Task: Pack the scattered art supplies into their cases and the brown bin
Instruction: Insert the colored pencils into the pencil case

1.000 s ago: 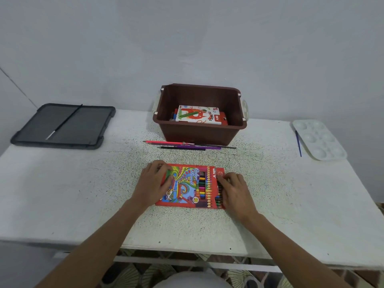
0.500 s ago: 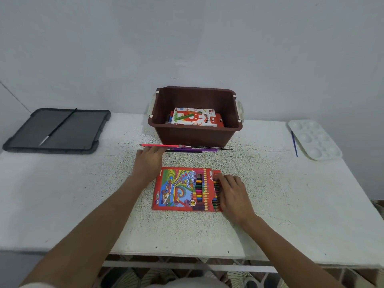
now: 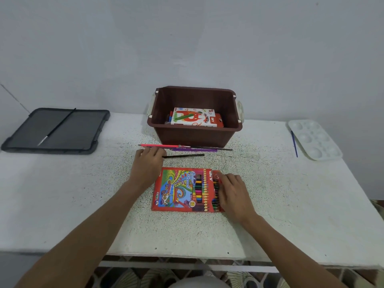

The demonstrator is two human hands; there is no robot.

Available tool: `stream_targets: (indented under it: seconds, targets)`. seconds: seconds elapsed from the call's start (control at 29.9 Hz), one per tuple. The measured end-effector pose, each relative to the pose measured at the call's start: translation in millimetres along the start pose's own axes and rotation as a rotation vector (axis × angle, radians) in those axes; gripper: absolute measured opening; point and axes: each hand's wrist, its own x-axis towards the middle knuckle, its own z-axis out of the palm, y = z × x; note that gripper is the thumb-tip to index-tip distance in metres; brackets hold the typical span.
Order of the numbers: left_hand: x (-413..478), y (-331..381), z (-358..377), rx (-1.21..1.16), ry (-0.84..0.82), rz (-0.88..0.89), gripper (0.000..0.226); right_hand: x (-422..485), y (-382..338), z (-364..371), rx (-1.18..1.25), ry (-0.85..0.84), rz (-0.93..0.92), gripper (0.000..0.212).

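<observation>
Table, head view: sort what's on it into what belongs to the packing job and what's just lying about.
Job: colour pencil case; loose pencils; brown bin, pastels box inside; palette; blue brush; black brush.
Lying about: dark tray under the black brush, possibly a lid.

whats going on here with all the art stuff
A person is packing art supplies. Their right hand rests on the open end of the red pencil case, while the left hand is at the end of a black pencil in front of the brown bin. A pastels box already lies in the bin; a brush lies on the grey tray.
</observation>
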Motion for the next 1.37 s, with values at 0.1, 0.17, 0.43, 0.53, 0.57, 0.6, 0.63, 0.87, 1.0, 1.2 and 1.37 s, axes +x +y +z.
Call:
stream_targets:
  seconds: [0.1, 0.17, 0.43, 0.53, 0.57, 0.6, 0.63, 0.87, 1.0, 1.2, 1.37]
  targets:
    - [-4.1, 18.7, -6.0, -0.336, 0.044, -0.061, 0.017, 5.6, -7.4, -4.5, 0.055, 0.074, -0.017, 0.04]
    - [-6.5, 34.5, -12.5, -0.561, 0.063, -0.179, 0.021, 9.6, -13.6, -5.6, 0.085, 0.11, -0.038, 0.04]
    - [-13.7, 68.5, -35.0, -1.286, -0.09, -0.446, 0.016, 22.9, -32.8, -3.9, 0.131, 0.168, -0.118, 0.03]
    - [-18.4, 79.2, -36.6, -1.376, -0.15, -0.467, 0.015, 24.0, -35.5, -2.6, 0.136, 0.181, -0.157, 0.029]
    - [-19.6, 80.8, -35.7, -1.387, -0.158, -0.472, 0.015, 24.1, -36.0, -2.6, 0.137, 0.183, -0.168, 0.029]
    - [-20.7, 82.3, -35.0, -1.396, -0.164, -0.477, 0.016, 23.8, -36.3, -2.6, 0.137, 0.185, -0.178, 0.029]
    - [-21.8, 83.5, -34.0, -1.403, -0.168, -0.487, 0.016, 23.4, -36.1, -2.5, 0.135, 0.186, -0.187, 0.029]
    - [-26.5, 82.7, -35.0, -1.414, -0.245, -0.521, 0.014, 19.6, -17.1, -4.0, 0.078, 0.182, -0.19, 0.025]
    - [-32.5, 64.6, -22.5, -1.011, -0.208, -0.545, 0.03, 16.6, 22.2, -14.9, -0.01, 0.194, -0.138, 0.018]
    - [-54.4, 25.9, -0.6, -0.262, -0.304, -0.245, 0.074, 5.6, 91.1, -44.4, -0.185, 0.195, -0.08, 0.011]
    - [-67.8, 14.7, 5.4, -0.21, -0.374, -0.183, 0.097, 2.4, 125.1, -56.7, -0.276, 0.162, -0.069, 0.016]
